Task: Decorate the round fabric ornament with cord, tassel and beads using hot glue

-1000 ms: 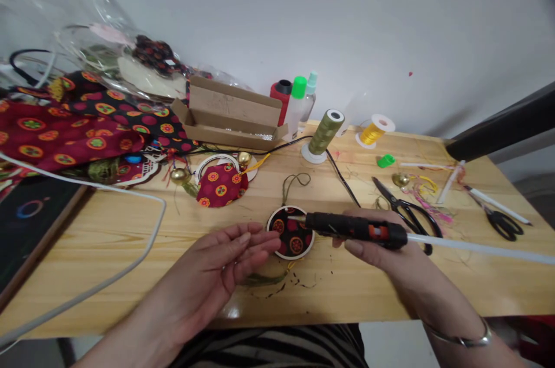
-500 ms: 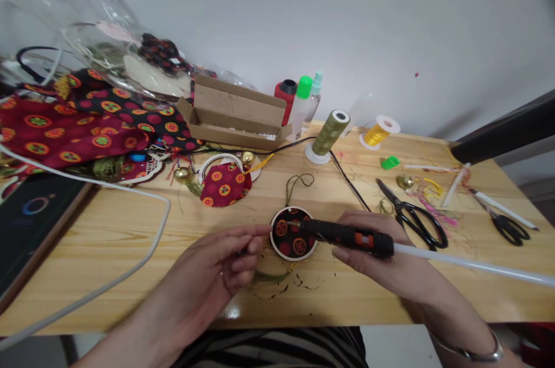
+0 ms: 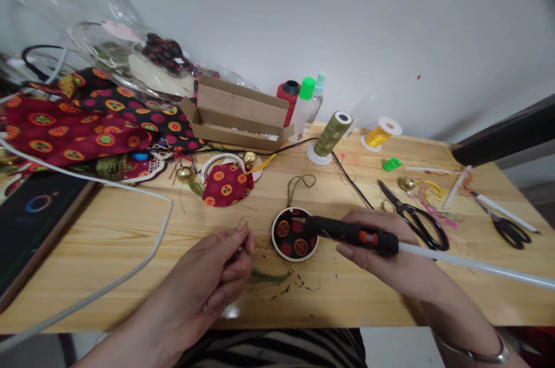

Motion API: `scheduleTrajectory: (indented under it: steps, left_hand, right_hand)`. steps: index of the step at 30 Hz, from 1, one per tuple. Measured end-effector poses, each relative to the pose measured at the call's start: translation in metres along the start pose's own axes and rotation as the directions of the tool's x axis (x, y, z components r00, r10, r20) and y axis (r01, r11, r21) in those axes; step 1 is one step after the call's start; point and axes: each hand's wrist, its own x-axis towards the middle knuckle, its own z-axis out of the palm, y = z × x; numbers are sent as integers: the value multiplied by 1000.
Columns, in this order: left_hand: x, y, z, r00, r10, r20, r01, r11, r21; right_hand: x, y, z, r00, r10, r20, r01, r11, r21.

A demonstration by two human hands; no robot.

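Note:
A round piece of dark patterned fabric in a pale ring (image 3: 288,248) lies flat on the wooden table (image 3: 143,281), a green cord loop at its top and a green tassel (image 3: 271,275) below. My right hand (image 3: 385,246) is wrapped round a black glue gun (image 3: 347,233), whose tip is over the upper part of the round piece. From the gun's back end a long white glue stick (image 3: 468,268) runs to the right. To the left of the ring my left hand (image 3: 221,272) is closed, thumb and forefinger pinched together; anything between them is too small to make out.
Behind are a red fabric pouch (image 3: 228,185), an open cardboard box (image 3: 243,131), bottles (image 3: 303,111) and a green thread spool (image 3: 332,137). Black scissors (image 3: 416,218) lie at right. A white cable (image 3: 162,229) and dark tablet (image 3: 34,218) are at left.
My left hand has drawn back left from the ring's edge, and its stretched forefinger has closed against the thumb. The glue gun stays over the round piece. The view has shifted slightly.

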Motion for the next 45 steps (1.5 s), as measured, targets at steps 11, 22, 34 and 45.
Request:
scheduleTrajectory:
  steps: [11, 22, 34, 45]
  left_hand:
    - [0, 1, -2, 998, 25, 56, -24, 1000, -19]
    - [-1, -9, -1, 990, 94, 106, -116, 968, 221]
    - [-4, -1, 2, 990, 123, 62, -133, 972, 192]
    - [-7, -4, 4, 989, 126, 80, -145, 931, 335]
  right_hand:
    - [0, 8, -13, 994, 29, -107, -25, 999, 32]
    - [10, 2, 1, 998, -51, 35, 50, 998, 38]
    - [10, 1, 6, 994, -84, 76, 83, 996, 15]
    - [13, -4, 7, 993, -102, 62, 102, 995, 0]
